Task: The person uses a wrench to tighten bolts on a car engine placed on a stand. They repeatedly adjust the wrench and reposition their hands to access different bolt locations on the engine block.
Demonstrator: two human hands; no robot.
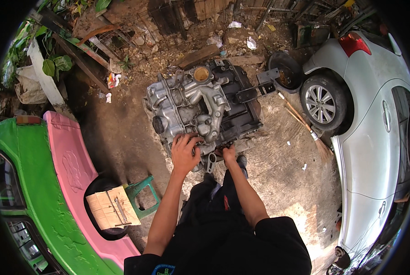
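A grey metal car engine (200, 105) stands on the dirt ground in front of me, with a round brass-coloured opening at its top. My left hand (185, 150) lies flat on the engine's near edge, fingers spread. My right hand (228, 152) reaches down at the engine's lower front, beside a small metal bracket (211, 162). Its fingers are hidden against the engine, so I cannot see whether they hold anything.
A green and pink vehicle (54, 183) stands at my left. Beside it a green stool (143, 197) carries a wooden board with tools (111, 208). A silver car (374, 119) fills the right, with a broom (305, 126) and a black basin (285, 71) near it.
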